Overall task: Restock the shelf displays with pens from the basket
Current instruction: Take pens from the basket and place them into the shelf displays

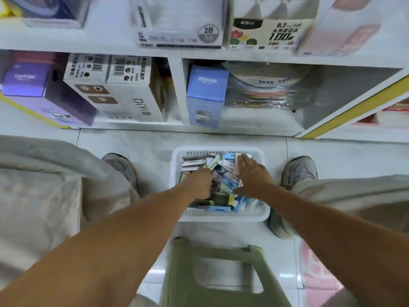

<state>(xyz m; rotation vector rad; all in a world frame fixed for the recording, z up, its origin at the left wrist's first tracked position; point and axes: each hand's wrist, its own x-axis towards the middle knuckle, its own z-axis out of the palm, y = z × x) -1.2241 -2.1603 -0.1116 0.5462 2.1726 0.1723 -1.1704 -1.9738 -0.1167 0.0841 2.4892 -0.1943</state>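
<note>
The pen packs (223,180) are heaped in the white basket (221,214), which is set on the floor between the person's two feet and just ahead of a green stool (212,273). The packs are seen as small flat boxes in blue, green, pink and dark colours, lying at mixed angles, so no single long axis can be given for the heap.

Both hands are inside the basket, directly above the heap. The left hand (200,181) is lowered over the left half with its fingers curled down among the packs; whether a pack is actually gripped cannot be told, since the fingertips are hidden. The right hand (254,173) is laid flat, fingers extended, on the pink and blue packs towards the far right corner, with nothing clasped.

The packs are thus reached equally by either hand, the left being judged closer to a grasp. The shelf displays (177,38) are found well above and beyond the basket, so any pack lifted would have to be carried upward and forward.
</note>
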